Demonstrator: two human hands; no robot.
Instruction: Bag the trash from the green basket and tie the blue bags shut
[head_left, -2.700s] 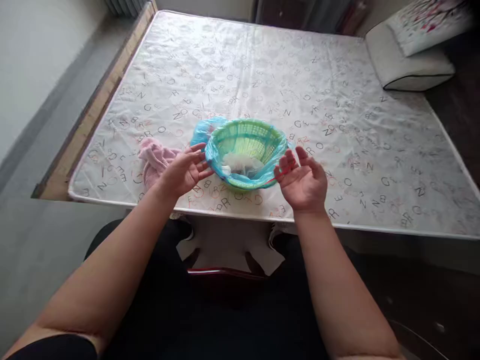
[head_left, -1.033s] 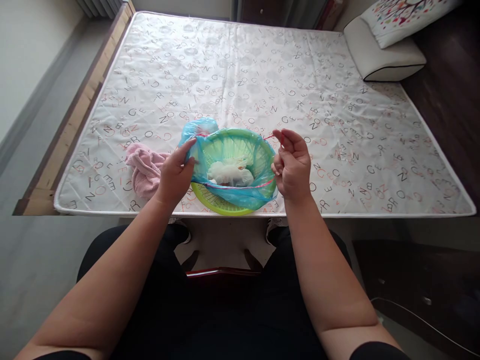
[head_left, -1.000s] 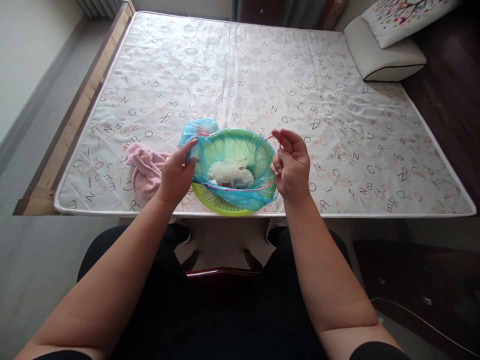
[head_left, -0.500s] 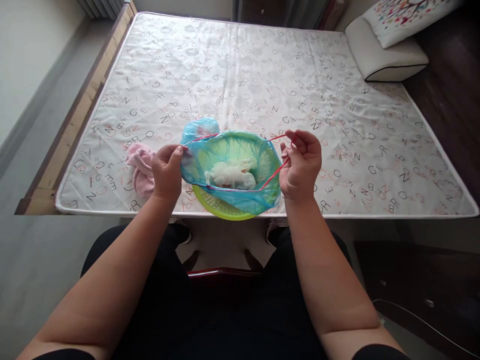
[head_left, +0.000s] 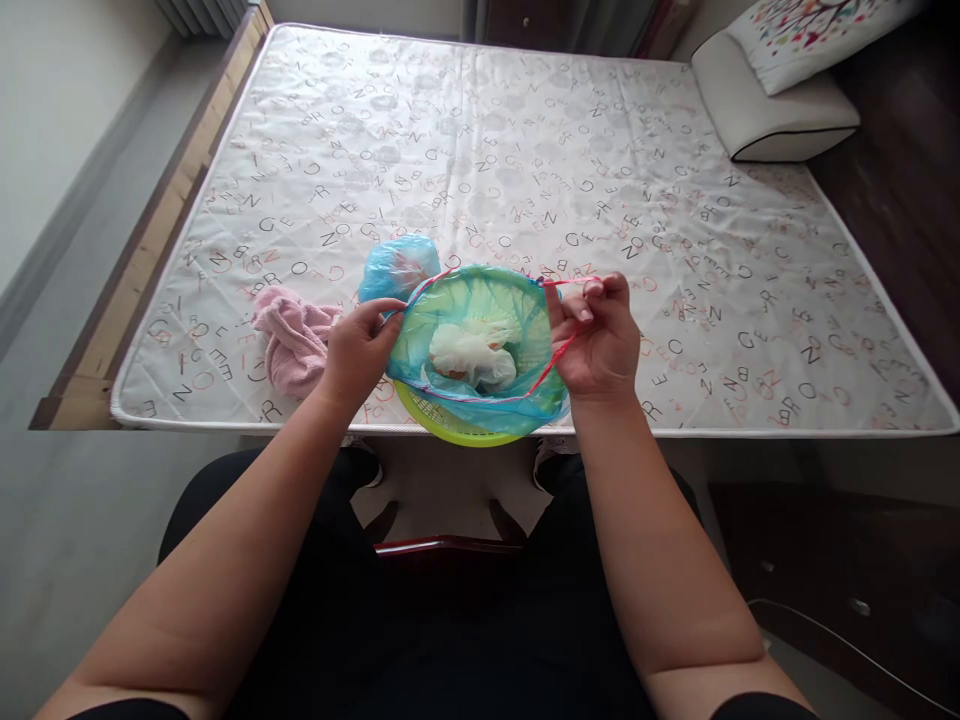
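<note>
A thin blue drawstring garbage bag (head_left: 480, 400) lines a yellow-green plastic basket (head_left: 480, 436) at the mattress's front edge. Crumpled white plastic or tissue (head_left: 472, 355) lies inside it. My left hand (head_left: 364, 345) is closed, pinching the bag's left rim between thumb and fingers. On the right, my right hand (head_left: 600, 340) has its fingers curled round the red drawstring (head_left: 551, 365), which is drawn out from the rim as a loop. Behind the left rim rests a bunched blue plastic bag (head_left: 399, 268).
A pink cloth (head_left: 292, 350) lies left of the basket, partly behind my left hand. The letter-printed mattress (head_left: 555, 170) extends away from me. A white cushion (head_left: 776, 100) and a printed pillow (head_left: 821, 35) are at the far right. Wooden bed-frame slats (head_left: 161, 200) border the left.
My left hand has moved right with the bag's rim, which now looks rounder. My right hand has turned slightly, its fingers in the drawstring loop. The white contents show more fully.
</note>
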